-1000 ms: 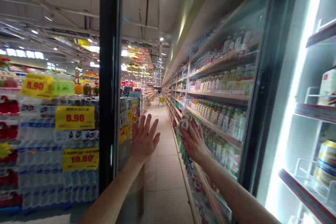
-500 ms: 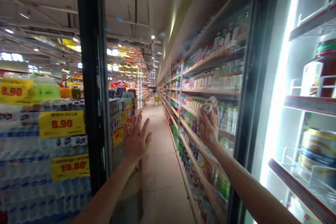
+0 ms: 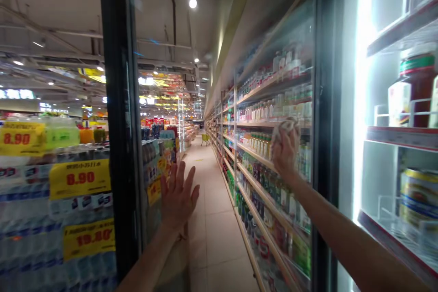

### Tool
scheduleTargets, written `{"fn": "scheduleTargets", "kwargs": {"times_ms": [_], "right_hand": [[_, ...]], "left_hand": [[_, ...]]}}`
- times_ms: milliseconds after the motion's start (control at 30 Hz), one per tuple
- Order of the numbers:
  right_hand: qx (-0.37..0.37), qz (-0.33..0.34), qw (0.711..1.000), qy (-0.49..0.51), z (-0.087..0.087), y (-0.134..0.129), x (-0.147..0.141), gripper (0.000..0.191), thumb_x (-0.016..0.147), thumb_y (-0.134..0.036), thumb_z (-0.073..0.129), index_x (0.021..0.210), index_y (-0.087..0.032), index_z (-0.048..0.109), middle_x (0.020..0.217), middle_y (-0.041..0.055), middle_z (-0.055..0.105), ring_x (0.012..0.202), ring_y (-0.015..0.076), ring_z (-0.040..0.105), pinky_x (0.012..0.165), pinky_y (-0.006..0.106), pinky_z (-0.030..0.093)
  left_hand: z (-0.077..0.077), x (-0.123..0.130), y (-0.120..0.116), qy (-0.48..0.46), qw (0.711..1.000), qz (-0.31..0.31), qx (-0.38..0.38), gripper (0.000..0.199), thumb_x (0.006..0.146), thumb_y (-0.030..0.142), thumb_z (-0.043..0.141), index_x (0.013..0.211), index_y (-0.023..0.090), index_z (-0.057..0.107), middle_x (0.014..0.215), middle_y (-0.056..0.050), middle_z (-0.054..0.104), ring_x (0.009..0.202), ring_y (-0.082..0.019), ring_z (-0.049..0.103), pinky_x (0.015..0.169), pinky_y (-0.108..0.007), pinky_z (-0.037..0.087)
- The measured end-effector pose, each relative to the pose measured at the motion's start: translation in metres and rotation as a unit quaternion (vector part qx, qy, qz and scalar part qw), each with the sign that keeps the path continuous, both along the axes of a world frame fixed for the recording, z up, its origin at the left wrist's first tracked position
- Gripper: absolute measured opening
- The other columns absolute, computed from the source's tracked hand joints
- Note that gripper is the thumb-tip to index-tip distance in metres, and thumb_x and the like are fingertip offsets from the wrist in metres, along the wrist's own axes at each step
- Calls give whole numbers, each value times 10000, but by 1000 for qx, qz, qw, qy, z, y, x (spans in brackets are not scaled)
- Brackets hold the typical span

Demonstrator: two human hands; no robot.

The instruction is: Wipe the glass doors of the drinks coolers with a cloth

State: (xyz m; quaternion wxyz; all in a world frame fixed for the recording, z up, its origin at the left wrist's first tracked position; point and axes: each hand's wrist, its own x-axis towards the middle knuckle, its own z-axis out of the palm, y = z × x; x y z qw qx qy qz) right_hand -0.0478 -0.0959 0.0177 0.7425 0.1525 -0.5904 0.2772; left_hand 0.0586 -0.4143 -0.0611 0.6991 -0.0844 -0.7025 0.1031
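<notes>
Crumpled cloth (image 3: 285,124) at the glass pane (image 3: 222,219), right-hand side

Item, right hand (image 3: 286,153): fingers gripping the cloth, which is pale and bunched up by the fingertips, toward the right side of the pane at about mid-height. It looks pressed to the glass; I cannot confirm contact across its whole face.

Item, left hand (image 3: 178,198): unfolded, fingers spread, nothing held, just right of the left frame post (image 3: 118,114). Whether it touches the glass, I cannot tell.

Item, surroundings: right frame post (image 3: 327,100), near the cloth; beyond it, lit shelves (image 3: 402,138) bearing a can (image 3: 419,196) and a bottle (image 3: 415,77).

Item, handling notes: I judge the step to be wiping. I would spread the cloth flatter under the palm, for even pressure and no bare fingertips on the glass. Overlapping strokes suit, slowed near the right frame post to spare the knuckles. Should the left hand be bracing, a light push is enough; any prints it leaves would want their own pass.
</notes>
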Motion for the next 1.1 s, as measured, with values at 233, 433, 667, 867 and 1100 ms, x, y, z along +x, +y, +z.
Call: {"fn": "scheduleTargets", "kwargs": {"times_ms": [233,433,667,867,1100], "right_hand": [[47,-28,998,18,13,12,-2,427,837,-237,394,1236,-174,535,1400,148,403,1336,299,314,1038,553,314],[25,-38,999,5,29,-15,4,464,840,-244,386,1284,-163,496,1414,166,377,1363,316,258,1038,571,301],[312,-50,947,59,-6,-76,29,371,827,-267,477,1187,-272,568,1348,74,474,1354,246,298,1076,467,299],[-65,-49,997,-7,45,5,-4,476,841,-257,352,1272,-114,495,1389,213,383,1326,338,309,1002,607,305],[200,-46,979,21,22,-71,24,424,837,-252,435,1250,-233,525,1409,111,403,1371,278,260,1060,492,304]], "left_hand": [[0,0,0,-4,1000,-15,14,657,863,285,493,1443,250,185,1505,-75,211,1403,-245,165,1141,-495,107],[0,-4,-2,0,1000,-8,7,675,847,248,514,1443,243,196,1500,-81,219,1402,-242,159,1150,-478,91],[2,-2,-3,-2,1000,-14,3,679,843,234,516,1443,241,197,1495,-93,233,1402,-252,152,1143,-490,104],[2,2,1,-1,1000,-12,8,668,854,228,490,1446,227,179,1480,-112,271,1405,-242,140,1139,-496,107],[1,1,-1,-3,1000,-19,3,662,846,208,496,1441,227,207,1476,-116,281,1402,-246,149,1144,-489,96]]}}
